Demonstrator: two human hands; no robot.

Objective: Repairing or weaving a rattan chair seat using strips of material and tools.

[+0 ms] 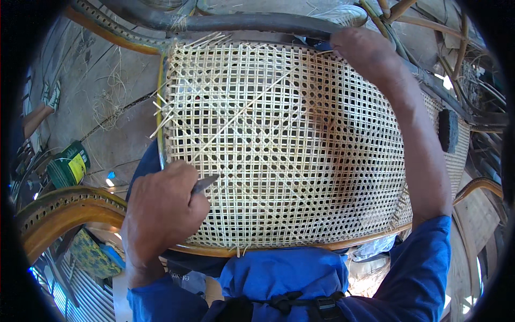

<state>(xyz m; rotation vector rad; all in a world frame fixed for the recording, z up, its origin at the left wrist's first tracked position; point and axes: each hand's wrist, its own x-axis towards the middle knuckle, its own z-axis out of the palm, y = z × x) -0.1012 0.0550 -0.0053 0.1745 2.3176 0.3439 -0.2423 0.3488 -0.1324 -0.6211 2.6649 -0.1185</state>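
Note:
A woven cane panel (pixel 257 134) with open square holes spans a curved wooden frame (pixel 209 250) across my lap. My left hand (pixel 163 206) is closed over the panel's near left part, gripping a small pointed metal blade (pixel 205 184) that sticks out between thumb and fingers. One pale cane strand (pixel 244 110) runs slantwise over the weave, its lower end close to this hand. Loose cane ends (pixel 161 115) poke out along the left edge. My right hand (pixel 365 56) bends over the far edge beside the dark rail; its fingers are hidden there.
A dark block (pixel 448 130) rests on the panel's right part. Curved wooden arms with drilled holes (pixel 75 204) stand at left. A green and yellow package (pixel 70 165) and cane scraps (pixel 110 104) lie on the plank floor. At the far left, another person's foot (pixel 52 96) shows.

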